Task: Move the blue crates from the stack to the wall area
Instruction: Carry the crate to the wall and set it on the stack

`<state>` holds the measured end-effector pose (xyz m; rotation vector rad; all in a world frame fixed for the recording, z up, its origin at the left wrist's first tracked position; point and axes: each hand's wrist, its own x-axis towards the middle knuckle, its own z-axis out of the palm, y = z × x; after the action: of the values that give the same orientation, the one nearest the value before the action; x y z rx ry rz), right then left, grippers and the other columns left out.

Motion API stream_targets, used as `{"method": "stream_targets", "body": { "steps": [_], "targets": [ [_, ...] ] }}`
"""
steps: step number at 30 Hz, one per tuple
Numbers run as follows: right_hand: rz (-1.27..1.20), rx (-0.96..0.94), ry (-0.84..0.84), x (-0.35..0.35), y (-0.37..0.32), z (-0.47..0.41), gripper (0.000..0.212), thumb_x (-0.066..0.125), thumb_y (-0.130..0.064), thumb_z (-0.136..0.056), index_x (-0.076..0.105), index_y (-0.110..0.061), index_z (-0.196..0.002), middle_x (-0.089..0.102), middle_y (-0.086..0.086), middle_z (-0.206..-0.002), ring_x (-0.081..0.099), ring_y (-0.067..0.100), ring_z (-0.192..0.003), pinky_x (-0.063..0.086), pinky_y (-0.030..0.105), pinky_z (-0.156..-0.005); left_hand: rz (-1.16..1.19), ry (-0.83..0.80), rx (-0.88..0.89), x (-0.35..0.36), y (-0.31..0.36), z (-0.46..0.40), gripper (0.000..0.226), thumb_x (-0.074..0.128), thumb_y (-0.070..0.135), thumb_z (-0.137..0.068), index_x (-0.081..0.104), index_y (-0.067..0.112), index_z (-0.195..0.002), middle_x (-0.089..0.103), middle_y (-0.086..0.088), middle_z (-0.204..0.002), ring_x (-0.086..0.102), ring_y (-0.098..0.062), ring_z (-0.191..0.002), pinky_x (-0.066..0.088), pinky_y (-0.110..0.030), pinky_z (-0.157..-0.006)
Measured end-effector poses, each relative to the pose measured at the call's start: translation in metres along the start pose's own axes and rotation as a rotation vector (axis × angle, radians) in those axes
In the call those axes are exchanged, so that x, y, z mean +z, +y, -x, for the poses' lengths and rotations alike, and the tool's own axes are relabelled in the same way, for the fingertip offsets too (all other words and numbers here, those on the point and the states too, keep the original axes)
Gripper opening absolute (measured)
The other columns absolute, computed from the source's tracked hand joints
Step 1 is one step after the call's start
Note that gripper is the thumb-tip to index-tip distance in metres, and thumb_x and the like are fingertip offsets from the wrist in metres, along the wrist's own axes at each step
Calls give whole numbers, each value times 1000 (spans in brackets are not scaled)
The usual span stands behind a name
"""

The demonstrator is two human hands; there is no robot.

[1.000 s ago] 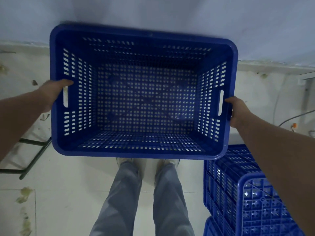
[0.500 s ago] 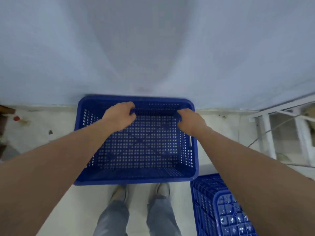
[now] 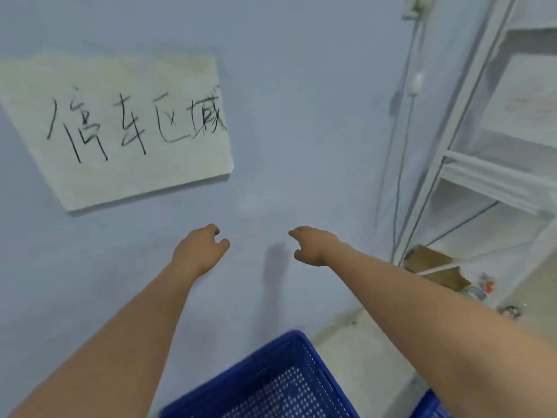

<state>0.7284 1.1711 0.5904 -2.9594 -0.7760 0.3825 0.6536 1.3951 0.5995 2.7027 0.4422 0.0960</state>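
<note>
A blue perforated crate [image 3: 289, 354] lies on the floor against the pale wall, only its far right corner showing at the bottom of the view. My left hand [image 3: 200, 251] is raised in front of the wall, well above the crate, fingers loosely curled and holding nothing. My right hand [image 3: 313, 244] hangs level with it, also loosely curled and empty. A sliver of another blue crate [image 3: 434, 407] peeks out at the bottom right, under my right forearm.
A paper sign [image 3: 120, 128] with handwritten characters hangs on the wall at upper left. A white metal rack [image 3: 482, 176] stands at the right, with a cardboard box [image 3: 434, 267] and small items at its foot. Cables [image 3: 404, 146] run down the wall beside it.
Both hands have let go of the crate's far rim and lifted away. The view has tilted up from the floor to the wall, so the crate has dropped to the bottom edge.
</note>
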Motion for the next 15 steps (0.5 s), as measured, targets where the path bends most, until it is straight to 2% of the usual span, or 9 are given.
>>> {"method": "stream_targets", "body": {
  "steps": [3,7,11,15],
  "targets": [
    [-13,58,100,-52,-1,33,57,42,-26,-95,27,-17,-149,30,2,-154,32,22,-140,36,41,-109,-10,62,125,-63,48,-3,52,45,36,-94,44,12,-140,48,-9,-143,48,-28,-127,40,-36,-99],
    [-59,159,216,-99,13,85,58,42,-26,-95,24,-18,-150,28,1,-155,33,22,-140,35,39,-110,-37,108,324,-115,131,9,50,47,35,-92,48,11,-136,53,-10,-137,51,-29,-123,40,-34,-95],
    [-67,289,288,-130,46,138,57,41,-26,-96,24,-17,-150,28,3,-155,33,23,-140,35,39,-108,-44,56,554,-127,219,36,50,47,33,-93,46,10,-137,52,-7,-139,50,-25,-125,39,-32,-94],
    [-111,433,348,-144,98,186,54,42,-26,-95,31,-16,-147,37,5,-150,42,26,-133,40,39,-104,-27,-14,709,-115,300,70,50,48,33,-94,46,10,-138,49,-7,-143,48,-24,-127,37,-30,-92]
  ]
}}
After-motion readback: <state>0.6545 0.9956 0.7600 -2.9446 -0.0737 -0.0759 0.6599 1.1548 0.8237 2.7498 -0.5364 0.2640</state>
